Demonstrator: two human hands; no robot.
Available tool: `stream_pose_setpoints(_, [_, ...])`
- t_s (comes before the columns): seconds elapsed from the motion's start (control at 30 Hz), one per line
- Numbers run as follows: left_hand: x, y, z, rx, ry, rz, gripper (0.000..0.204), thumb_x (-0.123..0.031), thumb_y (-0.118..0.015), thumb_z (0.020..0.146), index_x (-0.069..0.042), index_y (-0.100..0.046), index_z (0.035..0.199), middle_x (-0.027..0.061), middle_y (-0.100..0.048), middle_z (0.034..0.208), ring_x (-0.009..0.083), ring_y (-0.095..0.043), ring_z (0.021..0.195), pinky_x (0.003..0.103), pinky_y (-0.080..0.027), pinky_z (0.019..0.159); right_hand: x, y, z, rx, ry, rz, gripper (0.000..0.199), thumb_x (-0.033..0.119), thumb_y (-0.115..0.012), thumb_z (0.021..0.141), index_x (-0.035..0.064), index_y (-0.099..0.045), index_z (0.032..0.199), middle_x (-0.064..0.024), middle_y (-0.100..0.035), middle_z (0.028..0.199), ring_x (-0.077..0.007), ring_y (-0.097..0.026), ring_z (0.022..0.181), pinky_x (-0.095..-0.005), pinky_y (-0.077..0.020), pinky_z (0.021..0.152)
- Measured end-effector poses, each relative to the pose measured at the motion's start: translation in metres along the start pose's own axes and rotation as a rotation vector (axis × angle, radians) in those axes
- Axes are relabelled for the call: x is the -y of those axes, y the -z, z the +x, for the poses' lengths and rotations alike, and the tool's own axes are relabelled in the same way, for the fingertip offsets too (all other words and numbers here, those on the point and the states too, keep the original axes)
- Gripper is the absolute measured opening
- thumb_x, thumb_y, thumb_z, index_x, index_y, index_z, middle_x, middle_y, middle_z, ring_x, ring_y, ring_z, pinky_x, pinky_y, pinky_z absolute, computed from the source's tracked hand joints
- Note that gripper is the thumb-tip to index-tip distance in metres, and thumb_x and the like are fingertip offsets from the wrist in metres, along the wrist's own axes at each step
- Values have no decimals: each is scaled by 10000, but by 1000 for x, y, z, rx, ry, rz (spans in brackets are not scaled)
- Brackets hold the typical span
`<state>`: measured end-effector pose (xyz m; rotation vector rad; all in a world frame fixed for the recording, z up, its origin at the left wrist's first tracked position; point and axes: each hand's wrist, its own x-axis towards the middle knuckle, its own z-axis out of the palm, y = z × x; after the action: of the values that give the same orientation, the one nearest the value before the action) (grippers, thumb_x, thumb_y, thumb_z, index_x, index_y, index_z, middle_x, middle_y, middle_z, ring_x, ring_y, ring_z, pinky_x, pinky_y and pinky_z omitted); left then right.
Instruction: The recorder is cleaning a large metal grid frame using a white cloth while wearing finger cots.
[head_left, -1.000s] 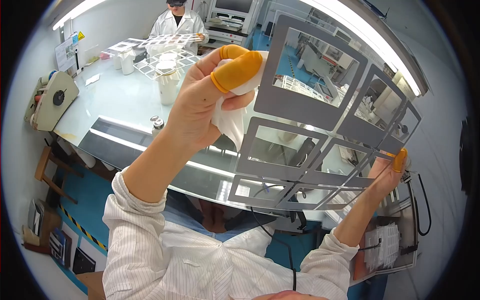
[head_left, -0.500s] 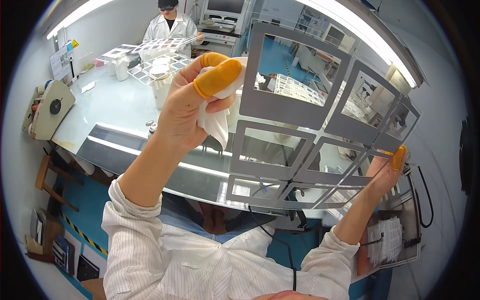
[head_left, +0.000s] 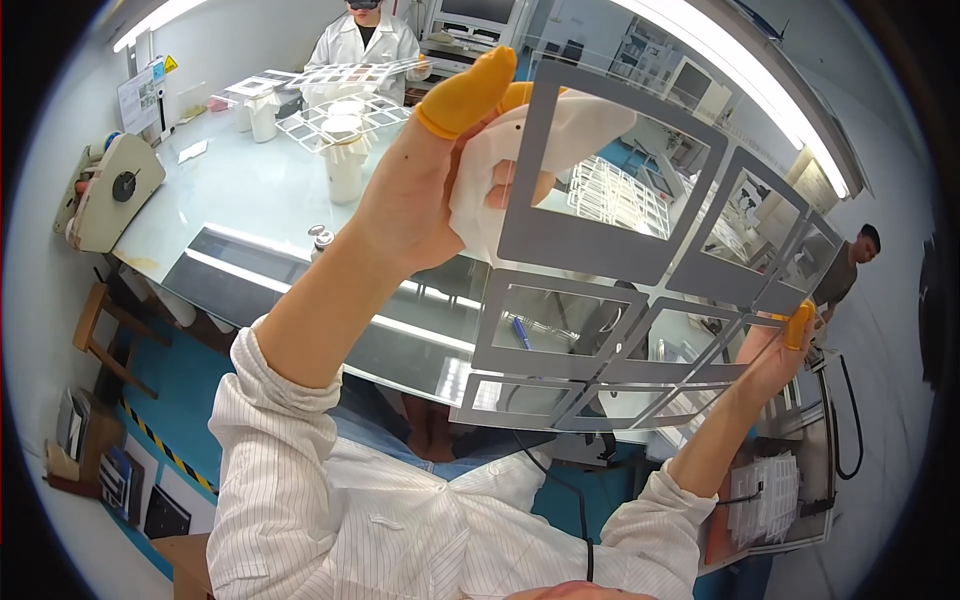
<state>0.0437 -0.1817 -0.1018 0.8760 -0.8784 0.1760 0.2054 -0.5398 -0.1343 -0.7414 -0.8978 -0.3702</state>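
A clear glass sheet printed with several grey rectangular frames (head_left: 590, 240) is held up at a tilt over the workbench. My right hand (head_left: 772, 352), with an orange finger cot, grips its right edge. At the upper left edge, my left hand (head_left: 405, 195) holds a white cloth (head_left: 480, 185). The left thumb, in an orange cot, points upward beside the sheet. Some left fingertips and part of the cloth show through the upper left window, behind the glass.
White jars (head_left: 345, 175) on the bench (head_left: 290, 165) support similar framed sheets. A co-worker (head_left: 365, 45) stands across the bench; another person (head_left: 855, 260) is at the right. A beige machine with a black knob (head_left: 120, 190) sits left. A lamp (head_left: 740, 65) hangs above.
My left hand has moved up and right, and the cloth now reaches behind the upper left window. The sheet has shifted slightly. Another person has come into view at the right.
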Motion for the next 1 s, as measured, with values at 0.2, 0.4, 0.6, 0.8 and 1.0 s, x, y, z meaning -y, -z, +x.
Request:
stream_pose_setpoints(0.2, [-6, 2, -4, -93, -204, 25, 275, -229, -480, 878, -24, -536, 1054, 20, -470, 755, 72, -396, 568, 160, -355, 501, 1, 1, -2, 32, 29, -21, 214, 163, -496, 878, 38, -572, 1034, -63, -587, 1027, -166, -543, 983, -345, -363, 940])
stream_pose_setpoints(0.4, [-15, -7, -7, -225, -231, 160, 199, -64, -531, 811, -6, -567, 997, -12, -470, 655, 53, -357, 520, 159, -283, 481, 4, -10, -4, -27, 43, -47, 212, 159, -494, 882, 34, -574, 1034, -70, -591, 1017, -170, -548, 968, -328, -377, 926])
stream_pose_setpoints(0.6, [-24, 3, -10, -276, -280, 276, 219, -79, -563, 802, 2, -581, 1005, -19, -449, 627, 46, -352, 518, 156, -281, 480, 7, -12, -2, -20, 64, -34, 218, 180, -463, 902, 32, -577, 1013, -67, -591, 999, -168, -549, 946, -319, -382, 917])
stream_pose_setpoints(0.8, [-29, 13, -17, -407, -315, 329, 261, -124, -590, 795, -11, -584, 1031, -31, -410, 619, 55, -313, 515, 168, -247, 479, 13, -9, 1, 21, 73, -33, 192, 167, -482, 893, 32, -579, 989, -70, -589, 999, -160, -548, 940, -314, -393, 899])
stream_pose_setpoints(1.0, [-33, 27, -41, -504, -321, 441, 309, -165, -628, 779, 8, -583, 1031, -39, -416, 632, 54, -318, 522, 159, -229, 472, 7, -16, 4, 13, 139, -142, 178, 129, -562, 841, 27, -570, 987, -49, -603, 931, -146, -570, 856, -300, -415, 836])
